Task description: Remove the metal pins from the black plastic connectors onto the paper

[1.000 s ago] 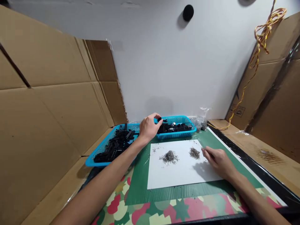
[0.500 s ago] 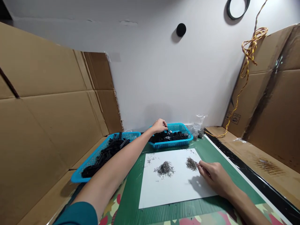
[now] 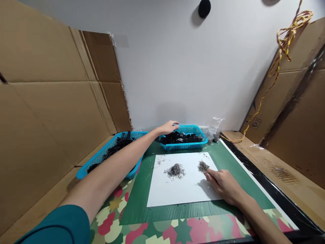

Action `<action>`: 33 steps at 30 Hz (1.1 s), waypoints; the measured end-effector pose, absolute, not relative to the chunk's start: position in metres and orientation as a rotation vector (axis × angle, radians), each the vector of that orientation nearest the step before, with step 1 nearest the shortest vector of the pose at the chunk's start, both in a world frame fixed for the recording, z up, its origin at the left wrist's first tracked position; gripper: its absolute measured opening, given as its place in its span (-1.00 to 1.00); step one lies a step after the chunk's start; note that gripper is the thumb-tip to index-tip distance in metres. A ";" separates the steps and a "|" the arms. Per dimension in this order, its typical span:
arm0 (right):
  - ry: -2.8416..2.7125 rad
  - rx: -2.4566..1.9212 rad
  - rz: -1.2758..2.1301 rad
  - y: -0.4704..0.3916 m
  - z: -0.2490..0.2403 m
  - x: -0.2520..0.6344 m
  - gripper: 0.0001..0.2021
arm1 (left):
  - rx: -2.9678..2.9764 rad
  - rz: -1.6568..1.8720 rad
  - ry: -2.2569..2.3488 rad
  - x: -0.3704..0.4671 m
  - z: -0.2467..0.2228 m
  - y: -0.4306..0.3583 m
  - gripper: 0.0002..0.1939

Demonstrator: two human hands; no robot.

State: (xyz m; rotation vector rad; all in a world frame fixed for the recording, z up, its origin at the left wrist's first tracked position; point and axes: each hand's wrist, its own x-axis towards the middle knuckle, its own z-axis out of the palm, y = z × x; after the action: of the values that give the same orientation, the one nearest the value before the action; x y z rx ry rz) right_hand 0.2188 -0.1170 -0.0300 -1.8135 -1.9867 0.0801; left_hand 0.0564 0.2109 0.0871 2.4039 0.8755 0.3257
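My left hand [image 3: 169, 127] hangs over the left end of a blue plastic basket [image 3: 186, 146], its fingers apart and nothing visible in them. Small black plastic parts [image 3: 182, 138], some with shiny metal on them, lie inside that basket. On a white sheet [image 3: 175, 196], my right hand [image 3: 224, 184] has thumb and forefinger together at the edge of a small pile of tiny metal pieces [image 3: 202, 166]. Whatever is between those fingertips is too small to make out. A larger pile of tiny silvery metal pieces [image 3: 175, 170] lies left of it on the sheet.
A second blue basket [image 3: 82, 172] with long black parts [image 3: 118, 146] stands at the left, partly behind my left arm. Clear plastic bags [image 3: 213, 132] sit beside the right basket. Cardboard walls [image 3: 50, 112] flank the table, and a yellow cable [image 3: 262, 98] hangs at right.
My left hand has come up slightly out of the basket and its fingers have parted. The right hand stays at the small pile. The view has tilted down.
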 end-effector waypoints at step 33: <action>-1.708 -1.671 0.425 -0.128 -0.023 0.228 -0.67 | 2.788 -0.709 1.639 -0.105 0.077 0.194 -0.51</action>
State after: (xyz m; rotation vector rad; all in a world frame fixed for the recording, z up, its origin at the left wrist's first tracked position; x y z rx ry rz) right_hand 0.2279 -0.1275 -0.0233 -1.6707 -1.7081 0.4246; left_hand -0.1048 0.1937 0.0765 2.7876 1.6393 -0.7086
